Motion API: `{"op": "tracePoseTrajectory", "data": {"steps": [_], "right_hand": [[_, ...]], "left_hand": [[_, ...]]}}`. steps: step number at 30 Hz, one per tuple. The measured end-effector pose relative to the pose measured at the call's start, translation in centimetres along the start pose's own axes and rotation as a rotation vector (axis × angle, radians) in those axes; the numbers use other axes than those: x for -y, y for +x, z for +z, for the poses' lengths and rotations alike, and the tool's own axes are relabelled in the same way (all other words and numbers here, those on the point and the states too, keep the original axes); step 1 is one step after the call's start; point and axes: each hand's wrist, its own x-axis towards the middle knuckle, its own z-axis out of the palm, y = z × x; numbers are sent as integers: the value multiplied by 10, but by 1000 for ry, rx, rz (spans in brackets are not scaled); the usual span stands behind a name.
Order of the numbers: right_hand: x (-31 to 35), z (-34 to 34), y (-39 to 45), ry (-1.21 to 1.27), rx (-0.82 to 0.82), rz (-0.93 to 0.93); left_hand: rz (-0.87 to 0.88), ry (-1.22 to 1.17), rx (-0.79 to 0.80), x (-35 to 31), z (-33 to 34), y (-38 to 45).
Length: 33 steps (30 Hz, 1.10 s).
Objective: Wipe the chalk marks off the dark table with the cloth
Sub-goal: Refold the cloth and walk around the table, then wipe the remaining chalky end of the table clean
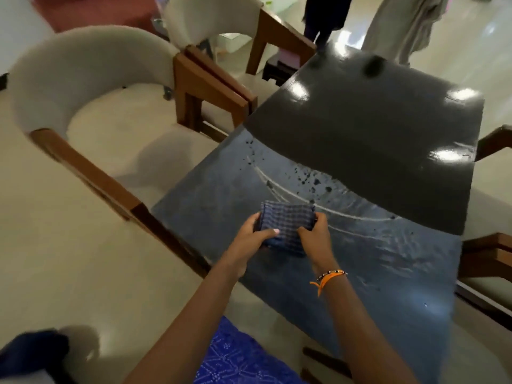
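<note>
since the cloth (286,227) is soft, light and floppy, i judge it best gripped bunched at both side edges, as i have it: left hand (250,235) and right hand (314,236) each closed on it. folded, blue-checked, it rests on the dark table (388,261), just short of the curved chalk marks (279,187).

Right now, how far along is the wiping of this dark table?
Early to midway, I'd judge. Done: the near half of the table looks smeared and damp, as if already passed over. In hand: both the left hand and right hand grip the folded checked cloth. Left: curved chalk lines and dark specks beyond the cloth.
</note>
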Motion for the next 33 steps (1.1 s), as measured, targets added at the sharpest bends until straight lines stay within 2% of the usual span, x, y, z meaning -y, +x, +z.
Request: {"op": "tracePoseTrajectory", "data": {"steps": [7,9,11,13,15,19,21,24,28,33], "right_hand": [[54,36,109,160,-365,32],[61,44,137,-57,-530,66],[62,53,154,-475,-614,100],[55,63,166,-767,-474,32],[46,74,175,-943,-329,-15],[43,88,187,-1003,-355,-41],[52,103,198,-1003,-356,-48],[77,140,223,-979,-327,-105],[109,197,246,-983,-220,-201],[105,231,213,-964,-143,-336]], "left_hand": [[68,215,269,-73,-33,114],[40,307,315,-89,-45,139],[84,504,230,-99,-63,160],[213,702,68,-102,-85,176],[263,809,-88,-103,-112,189],[210,886,-245,-105,-155,209],[171,859,-256,-106,-166,215],[130,692,-194,-106,-171,217],[165,630,-180,-101,-176,215],[138,591,-216,-97,-177,205]]}}
